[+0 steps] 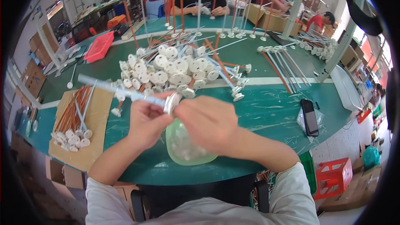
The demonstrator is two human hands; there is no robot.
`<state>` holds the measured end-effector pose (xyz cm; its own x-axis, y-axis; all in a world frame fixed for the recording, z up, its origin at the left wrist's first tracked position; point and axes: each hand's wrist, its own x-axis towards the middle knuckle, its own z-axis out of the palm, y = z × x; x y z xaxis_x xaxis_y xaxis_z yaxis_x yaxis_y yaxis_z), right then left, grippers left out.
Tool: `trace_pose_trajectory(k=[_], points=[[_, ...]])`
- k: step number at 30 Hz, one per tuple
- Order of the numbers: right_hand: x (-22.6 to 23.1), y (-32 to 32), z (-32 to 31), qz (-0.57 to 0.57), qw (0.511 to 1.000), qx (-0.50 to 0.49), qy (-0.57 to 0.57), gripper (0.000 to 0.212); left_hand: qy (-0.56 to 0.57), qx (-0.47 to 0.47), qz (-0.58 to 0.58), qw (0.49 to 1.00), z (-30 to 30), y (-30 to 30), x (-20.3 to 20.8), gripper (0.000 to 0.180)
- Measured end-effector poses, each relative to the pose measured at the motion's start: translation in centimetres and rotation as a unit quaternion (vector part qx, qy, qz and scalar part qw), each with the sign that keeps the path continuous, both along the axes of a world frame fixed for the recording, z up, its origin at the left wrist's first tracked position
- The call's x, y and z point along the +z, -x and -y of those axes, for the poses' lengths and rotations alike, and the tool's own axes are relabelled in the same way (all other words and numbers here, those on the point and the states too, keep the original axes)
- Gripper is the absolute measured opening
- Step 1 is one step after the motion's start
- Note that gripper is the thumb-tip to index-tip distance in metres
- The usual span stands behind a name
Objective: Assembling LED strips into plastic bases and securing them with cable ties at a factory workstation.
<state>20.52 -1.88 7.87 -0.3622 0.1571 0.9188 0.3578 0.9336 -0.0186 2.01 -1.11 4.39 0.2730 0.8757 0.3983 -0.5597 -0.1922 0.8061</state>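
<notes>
My left hand [143, 123] is closed around a pale blue-white rod [112, 88] just below the white round disc [171, 102] at its end. The rod slants up to the left, its far end blurred. My right hand [212, 121] is closed, its fingertips pressed to the face of that disc; anything pinched there is hidden. Beneath my hands stands a light green bowl [185, 159] with small whitish pieces in it, partly covered by my right hand. Just beyond lies a large heap of disc-ended rods [166, 68], orange and pale blue.
A cardboard sheet [98, 141] at the left bears more orange rods. At the right are a black phone [309, 117] and a row of rods [287, 68]. A red tray [100, 46] lies far left. Upright rods line the far side, where co-workers sit. A red stool [333, 178] stands lower right.
</notes>
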Motion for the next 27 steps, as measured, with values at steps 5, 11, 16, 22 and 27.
trace_pose_trajectory(k=[5, 11, 16, 22, 27], points=[[3.0, -1.3, 1.3, 0.125, 0.980, -0.049, 0.144, 0.018, 0.004, 0.083, -0.293, 0.952, 1.5, 5.9, 3.9, 0.046], [5.7, -3.5, 4.7, 0.033, 0.996, -0.063, 0.054, 0.012, 0.077, 0.259, -0.602, 0.751, 1.8, 19.8, 7.1, 0.024], [5.9, -3.2, 6.0, -0.025, 0.994, -0.086, 0.063, 0.010, 0.040, 0.313, -0.830, 0.459, 3.9, 29.1, 7.9, 0.036], [5.5, -3.2, 6.4, 0.027, 0.991, -0.101, 0.077, 0.014, -0.021, 0.261, -0.901, 0.345, 4.0, 33.2, 5.2, 0.043], [5.2, -3.7, 6.4, 0.068, 0.990, -0.083, 0.087, 0.016, 0.082, 0.237, -0.919, 0.304, 3.4, 34.4, 4.5, 0.044]])
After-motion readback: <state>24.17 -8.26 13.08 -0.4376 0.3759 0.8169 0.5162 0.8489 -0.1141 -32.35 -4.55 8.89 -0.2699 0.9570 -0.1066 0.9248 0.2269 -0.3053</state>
